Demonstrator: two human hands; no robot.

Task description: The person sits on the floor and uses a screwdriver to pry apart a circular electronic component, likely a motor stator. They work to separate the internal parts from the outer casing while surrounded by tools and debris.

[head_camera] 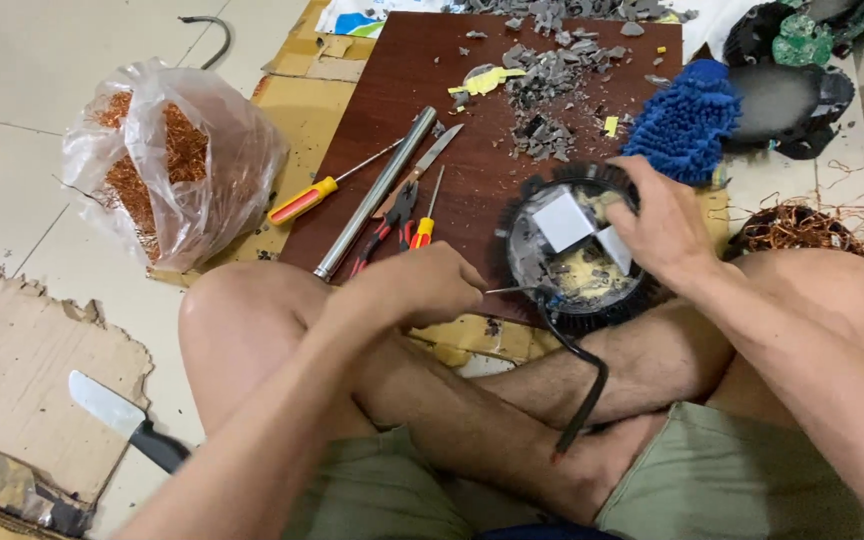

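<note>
I sit cross-legged on the floor with a round black finned device (572, 255) resting against my shin on the edge of a dark red wooden board (422, 90). Its open face shows a white square part and yellowish filler. My right hand (657, 225) grips its right rim and holds it steady. My left hand (422, 285) is closed around a thin metal tool (512, 290) whose tip points into the device's left edge. A black cable (582, 370) runs from the device down across my leg.
On the board lie a yellow-handled screwdriver (327, 190), a steel tube (377, 190), red-handled pliers (387, 220), a small screwdriver (427, 215) and grey broken bits (552, 80). A bag of copper wire (167, 160) stands left. A knife (122, 415) lies on cardboard. A blue mitt (687, 120) lies at right.
</note>
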